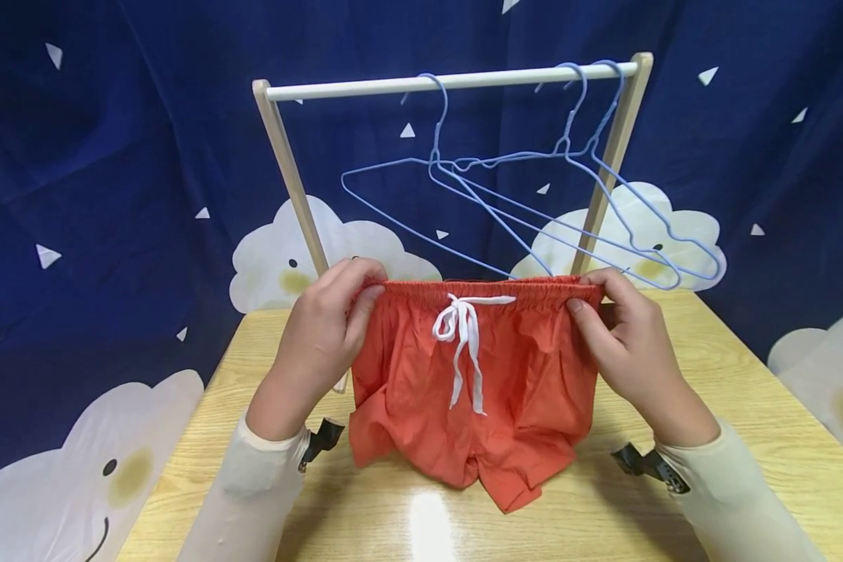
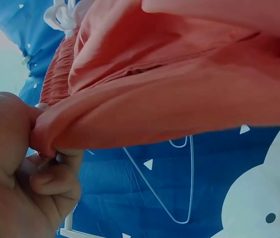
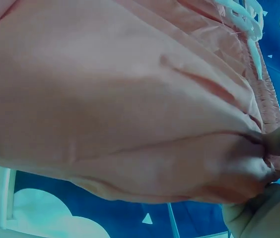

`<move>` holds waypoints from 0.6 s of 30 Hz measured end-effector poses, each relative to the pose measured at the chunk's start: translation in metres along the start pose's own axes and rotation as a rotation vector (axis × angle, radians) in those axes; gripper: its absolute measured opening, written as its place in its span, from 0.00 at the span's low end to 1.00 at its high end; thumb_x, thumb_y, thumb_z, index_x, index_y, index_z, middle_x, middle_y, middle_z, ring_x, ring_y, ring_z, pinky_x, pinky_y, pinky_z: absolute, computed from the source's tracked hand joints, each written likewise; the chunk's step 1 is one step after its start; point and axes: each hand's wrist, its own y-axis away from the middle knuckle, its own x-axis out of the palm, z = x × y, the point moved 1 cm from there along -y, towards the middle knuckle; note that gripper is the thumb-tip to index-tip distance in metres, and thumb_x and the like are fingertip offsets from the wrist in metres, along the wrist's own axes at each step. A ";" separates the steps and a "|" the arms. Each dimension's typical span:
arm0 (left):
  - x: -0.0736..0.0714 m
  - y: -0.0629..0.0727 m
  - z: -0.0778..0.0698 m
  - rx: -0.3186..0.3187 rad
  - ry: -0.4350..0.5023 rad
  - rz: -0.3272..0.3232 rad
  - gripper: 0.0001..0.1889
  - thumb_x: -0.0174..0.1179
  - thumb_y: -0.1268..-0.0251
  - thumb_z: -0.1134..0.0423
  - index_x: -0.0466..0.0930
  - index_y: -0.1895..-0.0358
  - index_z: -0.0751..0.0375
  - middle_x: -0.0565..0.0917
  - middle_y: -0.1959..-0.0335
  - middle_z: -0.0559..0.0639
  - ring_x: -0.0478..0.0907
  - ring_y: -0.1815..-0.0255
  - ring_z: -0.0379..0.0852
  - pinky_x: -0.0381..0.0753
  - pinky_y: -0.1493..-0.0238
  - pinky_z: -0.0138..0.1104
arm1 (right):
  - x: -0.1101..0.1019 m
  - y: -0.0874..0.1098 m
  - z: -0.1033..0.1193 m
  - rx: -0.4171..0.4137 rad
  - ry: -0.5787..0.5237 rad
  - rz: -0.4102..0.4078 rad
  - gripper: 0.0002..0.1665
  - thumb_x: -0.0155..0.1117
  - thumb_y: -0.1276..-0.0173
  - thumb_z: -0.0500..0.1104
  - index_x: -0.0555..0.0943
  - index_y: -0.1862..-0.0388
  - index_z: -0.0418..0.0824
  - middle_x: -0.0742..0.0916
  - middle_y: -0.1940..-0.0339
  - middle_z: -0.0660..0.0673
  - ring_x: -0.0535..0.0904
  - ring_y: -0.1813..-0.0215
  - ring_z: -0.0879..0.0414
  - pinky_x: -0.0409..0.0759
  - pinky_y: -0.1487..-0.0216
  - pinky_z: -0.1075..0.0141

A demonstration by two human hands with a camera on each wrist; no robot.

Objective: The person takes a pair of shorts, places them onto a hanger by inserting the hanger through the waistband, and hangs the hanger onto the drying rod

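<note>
A pair of red-orange shorts (image 1: 421, 359) hangs upright above the table, its waistband at the top and its legs hanging down. A white drawstring (image 1: 467, 336) is tied in a bow at the front. My left hand (image 1: 323, 336) pinches the waistband's left end between thumb and fingers. At the right end, my right hand (image 1: 632, 343) grips it with the thumb in front. Both wrist views show the cloth (image 2: 145, 109) stretching away from the pinched corner, with some fingers hidden behind the fabric (image 3: 130, 114).
Behind the shorts stands a rack with a white rail (image 1: 365, 87) and wooden posts. Several blue wire hangers (image 1: 439, 140) hang from it, two close together near the right post. The light wooden table (image 1: 709, 351) lies below, and a dark blue cloud-print curtain (image 1: 147, 195) hangs behind.
</note>
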 end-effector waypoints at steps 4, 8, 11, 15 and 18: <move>-0.002 -0.001 -0.001 0.037 0.061 -0.026 0.04 0.62 0.19 0.67 0.85 0.50 0.58 0.86 0.56 0.50 0.81 0.56 0.44 0.82 0.51 0.36 | -0.001 0.000 0.002 -0.006 0.012 -0.016 0.07 0.65 0.24 0.30 0.82 0.51 0.35 0.86 0.59 0.52 0.85 0.73 0.65 0.81 0.68 0.78; -0.005 0.000 -0.003 0.079 0.115 -0.073 0.05 0.64 0.21 0.68 0.86 0.49 0.61 0.87 0.58 0.51 0.78 0.61 0.43 0.77 0.56 0.31 | -0.003 0.001 0.004 -0.019 -0.004 -0.035 0.07 0.66 0.26 0.29 0.82 0.51 0.34 0.86 0.59 0.52 0.83 0.76 0.65 0.81 0.70 0.78; -0.007 0.000 -0.005 0.108 0.148 -0.121 0.06 0.64 0.22 0.69 0.87 0.49 0.63 0.87 0.59 0.52 0.75 0.64 0.42 0.74 0.61 0.29 | -0.003 0.001 0.007 -0.027 -0.042 -0.045 0.08 0.66 0.26 0.27 0.82 0.51 0.32 0.86 0.61 0.51 0.82 0.78 0.64 0.80 0.72 0.77; -0.010 0.000 -0.007 0.133 0.195 -0.175 0.07 0.66 0.24 0.70 0.89 0.49 0.64 0.88 0.61 0.53 0.71 0.70 0.40 0.70 0.68 0.28 | -0.005 0.001 0.011 -0.024 -0.107 -0.052 0.08 0.65 0.27 0.25 0.82 0.51 0.29 0.86 0.62 0.51 0.81 0.78 0.63 0.80 0.73 0.77; -0.012 0.000 -0.009 0.143 0.234 -0.196 0.09 0.68 0.28 0.73 0.89 0.48 0.65 0.87 0.63 0.52 0.68 0.74 0.38 0.67 0.73 0.27 | -0.008 0.001 0.015 -0.020 -0.155 -0.067 0.08 0.64 0.27 0.24 0.81 0.51 0.27 0.86 0.63 0.52 0.81 0.77 0.64 0.80 0.73 0.76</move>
